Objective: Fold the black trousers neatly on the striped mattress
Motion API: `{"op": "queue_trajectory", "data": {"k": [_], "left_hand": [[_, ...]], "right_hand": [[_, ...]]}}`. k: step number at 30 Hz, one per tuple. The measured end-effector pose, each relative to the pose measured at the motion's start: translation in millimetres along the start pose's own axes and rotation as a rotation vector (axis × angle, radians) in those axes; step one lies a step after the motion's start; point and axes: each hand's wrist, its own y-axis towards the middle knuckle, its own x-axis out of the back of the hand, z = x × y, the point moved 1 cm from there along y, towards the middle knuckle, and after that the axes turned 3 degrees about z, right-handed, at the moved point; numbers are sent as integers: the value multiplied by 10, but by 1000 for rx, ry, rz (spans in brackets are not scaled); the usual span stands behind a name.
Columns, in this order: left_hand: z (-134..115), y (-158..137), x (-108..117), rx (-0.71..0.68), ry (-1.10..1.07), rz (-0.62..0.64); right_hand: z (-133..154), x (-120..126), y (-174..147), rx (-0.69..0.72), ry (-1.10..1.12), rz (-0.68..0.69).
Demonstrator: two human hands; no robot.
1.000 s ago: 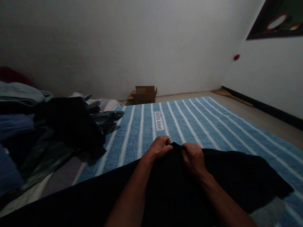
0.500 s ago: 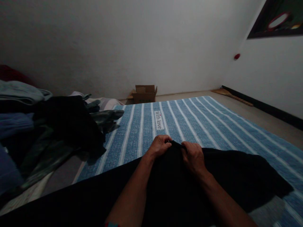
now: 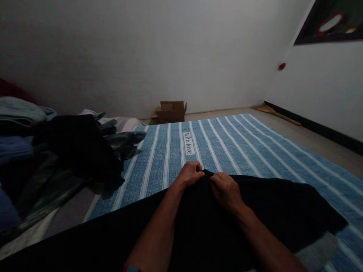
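Observation:
A black garment [image 3: 272,204] lies spread across the near side of a blue-and-white striped bed cover [image 3: 159,158]; its exact kind is hard to make out. Its far edge is pinched up between the fingers of my left hand [image 3: 191,174]. Close beside it, my right hand [image 3: 226,190] is closed on the same edge, fingers curled over the cloth. A grey piece of fabric [image 3: 317,245] shows from under the garment at the lower right.
On the left is a heap of clothes [image 3: 76,143], dark and camouflage-like, with a folded grey item [image 3: 25,111] on top. An open cardboard box [image 3: 171,112] stands by the wall behind the bed. A dark-framed opening [image 3: 306,32] is at the upper right.
My right hand has shifted slightly left along the garment's edge, nearer my left hand, and its fingers have curled further over the cloth. The view has moved a little.

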Motion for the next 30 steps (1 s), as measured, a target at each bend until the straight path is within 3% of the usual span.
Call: {"op": "queue_trajectory", "data": {"k": [8,16,21,26,30], "left_hand": [[-101,-88,134,135,-100,88],[-35,-59,171,233,-188,80],[-10,-62,193,296,-248,148],[22,-30,174,298,-258,209],[43,-1,140,287,-162,184]], "right_hand": [[1,18,8,3,-3,-24],[17,35,9,-11,-26,-33],[24,45,13,-9,-29,-43],[26,40,22,-15,-30,-24],[22,23,24,-16,-54,-30]]}}
